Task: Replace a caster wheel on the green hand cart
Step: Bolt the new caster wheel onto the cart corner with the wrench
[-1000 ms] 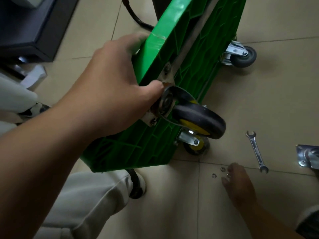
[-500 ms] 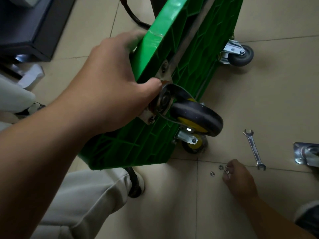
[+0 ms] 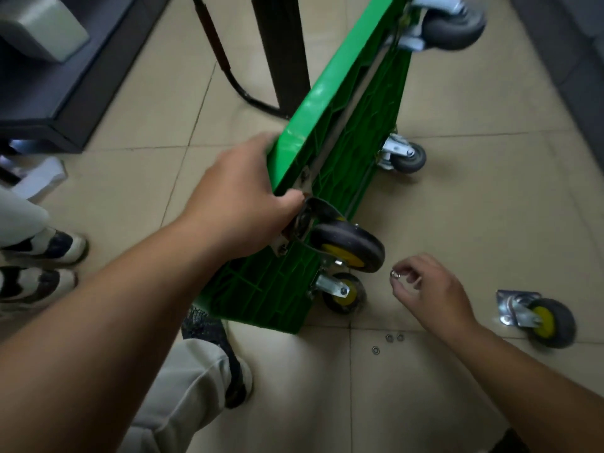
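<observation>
The green hand cart [image 3: 327, 152] stands on its side; the left hand [image 3: 242, 197] curls its grip round its edge, thumb pressing a caster wheel [image 3: 346, 246] on. Right of the cart, the right hand [image 3: 431, 289] pinches one nut [image 3: 394, 274], which could slip and roll off. The cart has four wheels; one loose wheel [image 3: 539, 317] and three nuts [image 3: 389, 337] lie beside it.

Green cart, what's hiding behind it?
A black post and a curved black tube show behind the green cart. The cart partly covers where they reach the floor. The left hand grips the cart's edge, so its fingertips are covered too.
</observation>
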`<act>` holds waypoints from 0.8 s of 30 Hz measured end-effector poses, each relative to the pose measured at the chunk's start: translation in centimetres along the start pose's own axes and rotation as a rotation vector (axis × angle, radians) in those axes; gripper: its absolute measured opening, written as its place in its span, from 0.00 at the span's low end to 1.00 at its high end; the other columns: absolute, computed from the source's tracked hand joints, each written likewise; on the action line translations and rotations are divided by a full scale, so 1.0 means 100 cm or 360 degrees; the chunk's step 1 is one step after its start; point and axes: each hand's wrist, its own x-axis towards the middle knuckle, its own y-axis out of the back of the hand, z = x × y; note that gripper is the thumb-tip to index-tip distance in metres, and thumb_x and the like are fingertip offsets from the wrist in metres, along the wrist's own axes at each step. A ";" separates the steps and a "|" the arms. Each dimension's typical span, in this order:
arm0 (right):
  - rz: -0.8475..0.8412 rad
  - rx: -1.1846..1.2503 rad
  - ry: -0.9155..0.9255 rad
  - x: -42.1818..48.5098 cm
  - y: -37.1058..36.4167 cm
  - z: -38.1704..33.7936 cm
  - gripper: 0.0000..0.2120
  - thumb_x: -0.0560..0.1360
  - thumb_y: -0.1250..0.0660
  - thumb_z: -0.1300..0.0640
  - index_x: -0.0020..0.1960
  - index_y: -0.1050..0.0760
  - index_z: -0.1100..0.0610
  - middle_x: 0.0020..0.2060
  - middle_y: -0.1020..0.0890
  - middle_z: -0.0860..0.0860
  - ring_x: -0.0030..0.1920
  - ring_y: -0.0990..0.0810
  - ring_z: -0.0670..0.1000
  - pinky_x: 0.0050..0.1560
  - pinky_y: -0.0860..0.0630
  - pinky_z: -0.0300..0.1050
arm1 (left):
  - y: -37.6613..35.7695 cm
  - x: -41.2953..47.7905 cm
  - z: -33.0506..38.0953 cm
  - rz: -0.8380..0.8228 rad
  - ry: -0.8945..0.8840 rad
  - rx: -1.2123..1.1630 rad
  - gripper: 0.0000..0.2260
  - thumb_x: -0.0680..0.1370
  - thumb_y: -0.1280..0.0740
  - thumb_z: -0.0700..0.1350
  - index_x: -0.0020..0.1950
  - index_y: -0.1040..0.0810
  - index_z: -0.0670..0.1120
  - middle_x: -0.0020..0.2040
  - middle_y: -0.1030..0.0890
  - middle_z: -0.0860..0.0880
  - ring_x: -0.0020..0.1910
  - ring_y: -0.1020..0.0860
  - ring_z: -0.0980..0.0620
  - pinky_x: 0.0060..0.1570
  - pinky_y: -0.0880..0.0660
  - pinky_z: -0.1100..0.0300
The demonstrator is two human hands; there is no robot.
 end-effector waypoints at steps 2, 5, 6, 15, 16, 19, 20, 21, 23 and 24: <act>0.0013 -0.0048 0.0164 0.010 0.041 -0.030 0.08 0.71 0.23 0.59 0.46 0.19 0.51 0.40 0.22 0.44 0.40 0.23 0.47 0.41 0.21 0.50 | 0.000 -0.001 0.001 -0.0004 0.0007 0.0015 0.28 0.69 0.30 0.53 0.70 0.24 0.54 0.56 0.15 0.48 0.55 0.17 0.44 0.56 0.19 0.47; 0.0049 -0.0046 0.0401 0.014 0.099 -0.080 0.09 0.71 0.22 0.58 0.47 0.19 0.49 0.40 0.23 0.41 0.40 0.23 0.44 0.41 0.23 0.43 | 0.000 -0.003 0.001 0.0028 0.0028 0.0075 0.25 0.73 0.27 0.49 0.70 0.24 0.54 0.57 0.16 0.46 0.56 0.18 0.41 0.55 0.20 0.46; 0.0052 0.0013 0.0448 0.012 0.115 -0.097 0.09 0.71 0.21 0.58 0.47 0.19 0.49 0.40 0.22 0.41 0.41 0.22 0.45 0.42 0.23 0.40 | 0.000 -0.003 0.001 0.0029 0.0029 0.0085 0.25 0.73 0.27 0.49 0.70 0.25 0.54 0.58 0.16 0.45 0.56 0.18 0.41 0.55 0.20 0.46; -0.0609 0.2406 -0.0191 -0.035 0.180 -0.205 0.18 0.66 0.18 0.56 0.53 0.14 0.60 0.44 0.15 0.56 0.42 0.17 0.50 0.44 0.20 0.39 | 0.000 -0.003 0.002 0.0026 0.0019 0.0122 0.30 0.73 0.27 0.50 0.75 0.29 0.58 0.59 0.16 0.46 0.55 0.18 0.41 0.54 0.20 0.47; -0.0691 0.2542 -0.0185 -0.037 0.179 -0.209 0.19 0.66 0.17 0.54 0.53 0.14 0.60 0.44 0.15 0.55 0.42 0.17 0.49 0.44 0.20 0.40 | -0.001 -0.003 0.001 0.0027 0.0015 0.0119 0.30 0.73 0.27 0.50 0.75 0.29 0.58 0.58 0.16 0.46 0.55 0.18 0.41 0.54 0.20 0.47; -0.0976 0.2841 -0.0122 -0.040 0.178 -0.215 0.14 0.74 0.24 0.54 0.57 0.16 0.60 0.47 0.15 0.55 0.44 0.17 0.49 0.47 0.20 0.42 | -0.002 -0.001 0.000 0.0031 0.0003 0.0121 0.30 0.73 0.27 0.50 0.75 0.30 0.58 0.58 0.16 0.47 0.53 0.18 0.42 0.53 0.20 0.47; -0.1099 0.2924 -0.0101 -0.039 0.177 -0.217 0.13 0.78 0.28 0.56 0.59 0.17 0.62 0.49 0.15 0.56 0.47 0.16 0.51 0.50 0.20 0.44 | -0.002 0.000 0.000 0.0030 0.0007 0.0117 0.30 0.74 0.27 0.50 0.75 0.30 0.58 0.58 0.16 0.47 0.53 0.18 0.43 0.53 0.20 0.47; -0.1206 0.3010 -0.0095 -0.039 0.177 -0.218 0.13 0.82 0.33 0.58 0.62 0.20 0.65 0.52 0.16 0.58 0.49 0.17 0.53 0.54 0.21 0.46 | -0.002 0.000 -0.001 0.0026 0.0010 0.0114 0.30 0.74 0.27 0.50 0.75 0.30 0.58 0.58 0.16 0.48 0.52 0.18 0.43 0.52 0.19 0.47; -0.1311 0.3136 -0.0133 -0.039 0.175 -0.217 0.15 0.85 0.40 0.60 0.66 0.24 0.69 0.55 0.18 0.62 0.54 0.18 0.56 0.60 0.23 0.49 | -0.002 0.000 -0.001 0.0025 0.0003 0.0125 0.30 0.74 0.27 0.50 0.75 0.30 0.58 0.57 0.16 0.47 0.52 0.18 0.43 0.52 0.19 0.47; -0.1328 0.3143 -0.0140 -0.039 0.175 -0.215 0.15 0.85 0.39 0.60 0.65 0.24 0.69 0.55 0.18 0.62 0.54 0.18 0.56 0.60 0.23 0.48 | -0.003 0.000 -0.001 0.0031 0.0001 0.0133 0.30 0.74 0.27 0.51 0.75 0.30 0.58 0.57 0.16 0.47 0.52 0.18 0.43 0.52 0.19 0.48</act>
